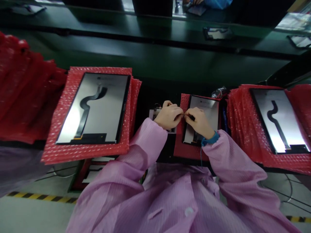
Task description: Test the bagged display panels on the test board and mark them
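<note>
My left hand (169, 115) and my right hand (198, 121) meet fingertip to fingertip, both pinched on something small and thin that I cannot make out. They hover over the left edge of a silver display panel (208, 108) lying on a red bubble-wrap sheet (179, 145) in front of me. My right wrist wears a blue strap (211, 139) with a cord. Pink sleeves cover both arms. Under my left hand a small pale fixture (153, 113) is partly hidden.
A stack of red bubble-wrap sheets (58, 136) at the left carries a display panel (97, 106) with a black flex cable. Another stack (243, 136) with a panel (279, 119) lies at the right. A small metallic object (218, 92) sits behind. Someone in blue (216, 3) works at the far bench.
</note>
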`<state>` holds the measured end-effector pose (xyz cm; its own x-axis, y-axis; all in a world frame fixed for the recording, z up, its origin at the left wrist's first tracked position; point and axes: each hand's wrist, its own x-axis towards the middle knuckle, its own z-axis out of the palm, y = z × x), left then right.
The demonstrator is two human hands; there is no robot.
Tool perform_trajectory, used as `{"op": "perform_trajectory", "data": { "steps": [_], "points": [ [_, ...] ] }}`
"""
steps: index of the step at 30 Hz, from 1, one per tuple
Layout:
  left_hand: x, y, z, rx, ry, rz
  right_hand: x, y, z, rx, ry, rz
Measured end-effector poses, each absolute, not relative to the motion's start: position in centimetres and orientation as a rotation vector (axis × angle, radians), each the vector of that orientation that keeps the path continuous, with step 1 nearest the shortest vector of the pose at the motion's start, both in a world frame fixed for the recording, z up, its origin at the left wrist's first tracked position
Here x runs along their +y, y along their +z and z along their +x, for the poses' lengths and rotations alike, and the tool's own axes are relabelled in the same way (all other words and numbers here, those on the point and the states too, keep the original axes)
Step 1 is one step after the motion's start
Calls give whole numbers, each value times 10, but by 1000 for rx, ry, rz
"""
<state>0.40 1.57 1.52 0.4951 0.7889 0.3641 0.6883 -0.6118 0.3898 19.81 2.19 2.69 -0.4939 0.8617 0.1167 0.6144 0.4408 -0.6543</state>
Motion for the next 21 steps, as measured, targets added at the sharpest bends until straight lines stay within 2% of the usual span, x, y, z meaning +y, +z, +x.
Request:
{"op": "perform_trajectory", "data": {
  "steps": [12,14,16,19,21],
  "points": [
    [18,16,0,1323,776,2427,22,33,201,-2267,848,-1220],
    [19,20,-6,1398,896,2342,26,35,209,-2170,993,-1146],
    [16,26,-10,1560,1166,2202,34,34,221,-1974,1074,-1124],
    [-7,33,-2,1782,1584,1968,52,26,237,-1814,842,-1264],
    [-33,30,16,1750,1608,2003,63,19,244,-1960,590,-1412]
  ]
}}
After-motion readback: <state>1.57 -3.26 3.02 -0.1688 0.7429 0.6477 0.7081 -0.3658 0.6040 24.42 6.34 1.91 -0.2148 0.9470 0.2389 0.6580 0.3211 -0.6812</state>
